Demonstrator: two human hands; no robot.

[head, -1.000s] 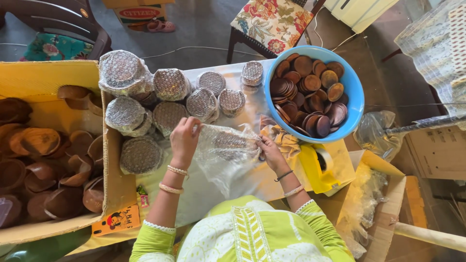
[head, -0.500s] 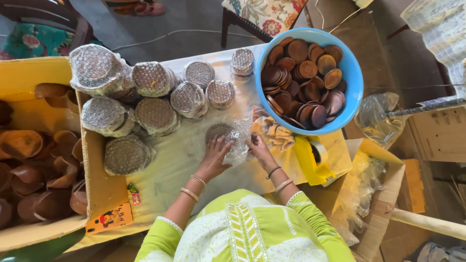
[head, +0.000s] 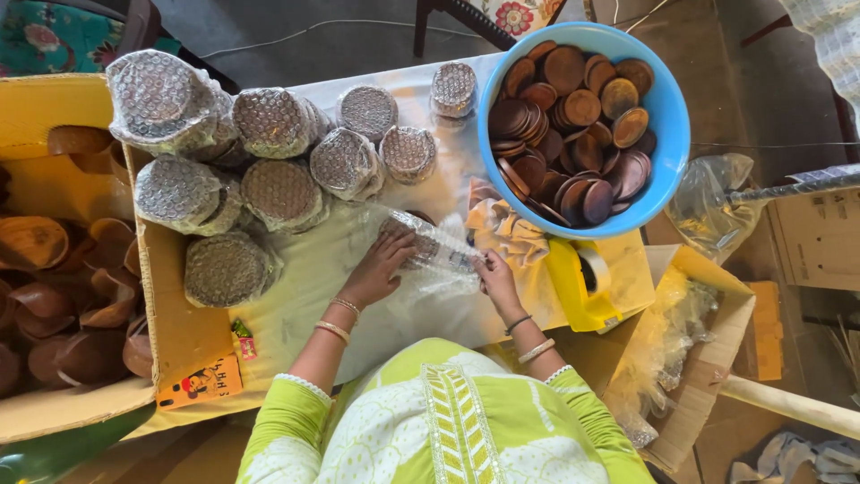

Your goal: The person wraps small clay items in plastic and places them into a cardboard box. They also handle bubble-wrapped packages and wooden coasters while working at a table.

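My left hand [head: 381, 267] and my right hand [head: 494, 274] both press on a stack of brown discs half rolled in clear bubble wrap [head: 432, 247], which lies on its side on the table. The wrap sheet spreads toward me under the hands. A blue tub [head: 674, 134] full of loose brown wooden discs [head: 573, 116] stands just beyond my right hand. Several finished bubble-wrapped stacks [head: 278, 166] are grouped on the table to the upper left of my left hand.
A yellow tape dispenser [head: 584, 285] lies right of my right hand. A cardboard box [head: 170, 341] at the left holds brown bowls [head: 54, 296]. At the right are a box with plastic bags [head: 681, 350], a clear bag [head: 717, 211] and a wooden stick [head: 788, 405].
The wrap was held up in both hands a second ago. It is now down on the table, and both hands roll it around the disc stack.
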